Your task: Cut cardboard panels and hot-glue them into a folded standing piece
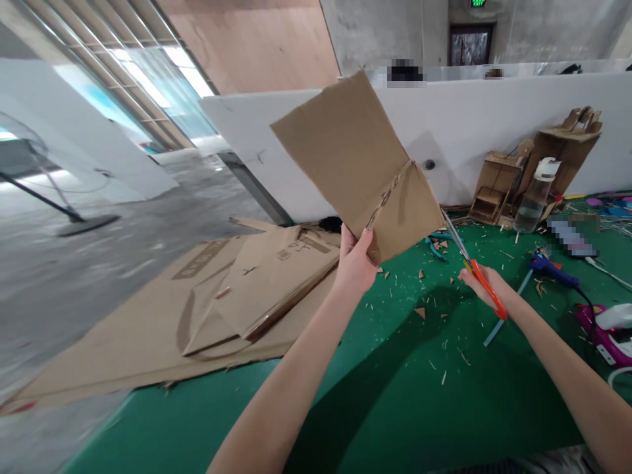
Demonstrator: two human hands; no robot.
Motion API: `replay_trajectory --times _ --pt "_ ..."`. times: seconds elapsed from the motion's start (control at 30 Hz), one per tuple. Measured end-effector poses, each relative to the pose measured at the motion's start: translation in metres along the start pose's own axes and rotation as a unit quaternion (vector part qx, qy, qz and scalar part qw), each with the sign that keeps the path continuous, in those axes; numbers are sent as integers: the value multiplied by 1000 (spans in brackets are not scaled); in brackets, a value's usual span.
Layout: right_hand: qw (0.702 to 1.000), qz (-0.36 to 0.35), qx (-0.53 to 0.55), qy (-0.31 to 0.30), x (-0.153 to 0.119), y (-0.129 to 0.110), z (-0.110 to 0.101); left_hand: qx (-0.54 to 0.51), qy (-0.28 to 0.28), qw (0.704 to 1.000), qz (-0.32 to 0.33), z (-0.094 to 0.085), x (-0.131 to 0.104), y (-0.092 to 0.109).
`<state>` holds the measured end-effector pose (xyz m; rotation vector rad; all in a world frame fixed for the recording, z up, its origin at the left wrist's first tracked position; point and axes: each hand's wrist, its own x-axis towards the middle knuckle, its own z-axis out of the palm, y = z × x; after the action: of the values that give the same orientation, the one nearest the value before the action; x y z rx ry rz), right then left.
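Observation:
My left hand (359, 258) grips the lower edge of a cardboard piece (345, 145), thumb on its near face. The piece is held up above the table, tilted, with a torn, ragged crease running across its lower right part. In my right hand (481, 283) is a pair of scissors (486, 289) with orange handles, fingers closed round them. The blades point up and left, their tips close to the right corner of the cardboard piece; whether they touch it I cannot tell.
Larger cardboard sheets (276, 283) lie at left on the green table (395, 395). Cardboard scraps are scattered mid-table. At right are a blue glue gun (553, 268), a water bottle (536, 197), a phone (570, 236), a pink power strip (600, 336) and cardboard structures (553, 151) against a white partition (296, 158).

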<state>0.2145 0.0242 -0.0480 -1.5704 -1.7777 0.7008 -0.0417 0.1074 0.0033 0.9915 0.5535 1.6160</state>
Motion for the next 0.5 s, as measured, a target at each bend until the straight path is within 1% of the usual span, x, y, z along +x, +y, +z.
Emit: replay_trajectory --times 0.13,0.33,0.5 --pt "1000 -3 -5 -4 0 -4 -1 8 -2 1000 11 0 0 0" --pt "1000 -5 -2 7 0 -3 0 14 -7 1000 -12 0 -4 -9" --pt "999 -9 -26 17 -2 -7 -1 22 -13 999 -21 -2 -4 -9"
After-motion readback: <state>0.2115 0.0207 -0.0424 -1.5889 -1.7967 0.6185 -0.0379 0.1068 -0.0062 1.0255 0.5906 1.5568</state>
